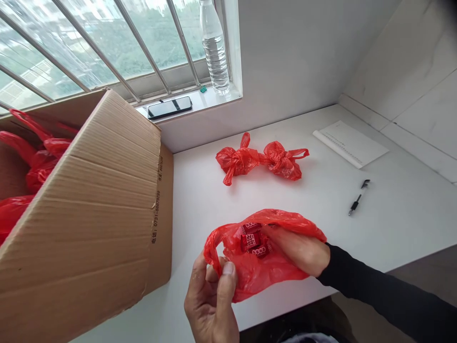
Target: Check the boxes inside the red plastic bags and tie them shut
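A thin red plastic bag [257, 281] lies open near the front edge of the white table. My left hand [214, 295] grips the bag's left handle between thumb and fingers. Inside the bag are several small dark red wrapped packets [251, 239], one with a square printed code. My right hand [298, 245] reaches into the bag from the right, beside the packets; its fingertips are hidden, so what they hold cannot be made out.
A cardboard box [89, 205] with red bags inside stands at left. Two knotted red bags [239, 159] lie behind the open one. Paper [352, 143] and a pen [359, 197] are at right. The windowsill holds a phone [170, 108] and a bottle [215, 52].
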### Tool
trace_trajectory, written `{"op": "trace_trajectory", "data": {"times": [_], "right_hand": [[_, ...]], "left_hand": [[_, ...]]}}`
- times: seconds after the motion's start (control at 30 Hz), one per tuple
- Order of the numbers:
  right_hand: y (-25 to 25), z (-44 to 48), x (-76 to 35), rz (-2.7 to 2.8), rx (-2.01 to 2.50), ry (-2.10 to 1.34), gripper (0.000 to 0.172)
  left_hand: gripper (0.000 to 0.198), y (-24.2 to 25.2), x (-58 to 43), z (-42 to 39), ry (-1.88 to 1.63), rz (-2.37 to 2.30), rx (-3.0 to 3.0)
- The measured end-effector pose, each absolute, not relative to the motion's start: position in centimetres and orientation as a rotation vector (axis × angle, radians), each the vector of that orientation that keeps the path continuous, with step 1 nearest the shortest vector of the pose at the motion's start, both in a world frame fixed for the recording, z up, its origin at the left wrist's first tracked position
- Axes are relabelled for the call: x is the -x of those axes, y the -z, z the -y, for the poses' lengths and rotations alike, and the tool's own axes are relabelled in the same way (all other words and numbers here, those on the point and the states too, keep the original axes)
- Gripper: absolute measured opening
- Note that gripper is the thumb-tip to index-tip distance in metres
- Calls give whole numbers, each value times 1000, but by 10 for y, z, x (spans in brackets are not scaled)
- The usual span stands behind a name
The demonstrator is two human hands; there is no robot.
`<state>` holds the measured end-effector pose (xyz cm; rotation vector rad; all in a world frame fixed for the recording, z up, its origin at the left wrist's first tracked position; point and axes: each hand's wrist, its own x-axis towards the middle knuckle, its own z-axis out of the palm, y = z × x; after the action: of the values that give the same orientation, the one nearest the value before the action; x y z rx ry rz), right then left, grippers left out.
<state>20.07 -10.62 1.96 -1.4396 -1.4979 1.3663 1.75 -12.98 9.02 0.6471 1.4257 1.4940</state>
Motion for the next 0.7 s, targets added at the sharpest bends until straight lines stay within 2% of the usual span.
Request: {"op": "trace_trajectory", "data": {"times": [0.1,0.23,0.7], "right_hand": [[-9,106,-213,1536,1490,-1324,46],[6,107,-224,1797,1464,-1144,44],[17,120,-226,1785,1450,-1193,43]], "left_hand": [[24,-85,-14,131,-1460,-1405,-693],[26,-91,-25,134,-1463,-1461,-615],[18,-79,-12,135,-1440,-1314,-874]]}}
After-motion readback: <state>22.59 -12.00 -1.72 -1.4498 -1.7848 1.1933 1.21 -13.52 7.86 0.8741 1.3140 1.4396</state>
